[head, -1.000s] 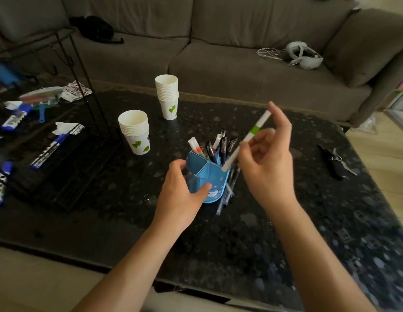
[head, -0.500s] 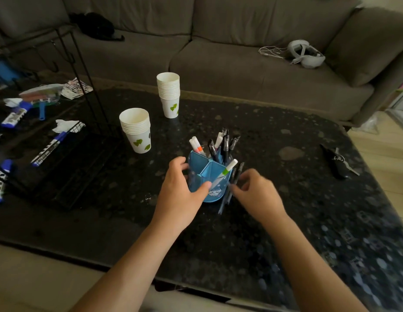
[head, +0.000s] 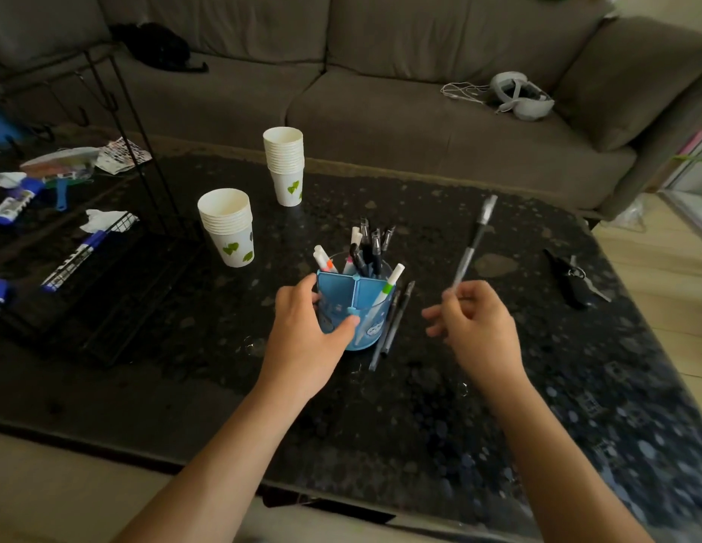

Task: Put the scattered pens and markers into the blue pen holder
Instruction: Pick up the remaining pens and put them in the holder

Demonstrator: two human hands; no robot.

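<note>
The blue pen holder [head: 365, 297] stands mid-table with several pens and markers upright in it, among them a white marker with a green band [head: 388, 286]. My left hand [head: 308, 329] wraps its near left side. My right hand [head: 476, 331], to the right of the holder, pinches the lower end of a clear gel pen [head: 474, 239] that points up and away. Two dark pens [head: 392, 323] lie on the table against the holder's right side.
Two stacks of paper cups [head: 228, 225] [head: 284, 164] stand behind and left of the holder. A black wire rack [head: 118, 244] with markers and clutter fills the left. A dark tool [head: 572, 278] lies at the right. A sofa [head: 380, 107] runs behind the table.
My right hand dropped the green-banded marker into the holder, reached down beside it and has come up holding a clear gel pen. My left hand stayed on the holder.
</note>
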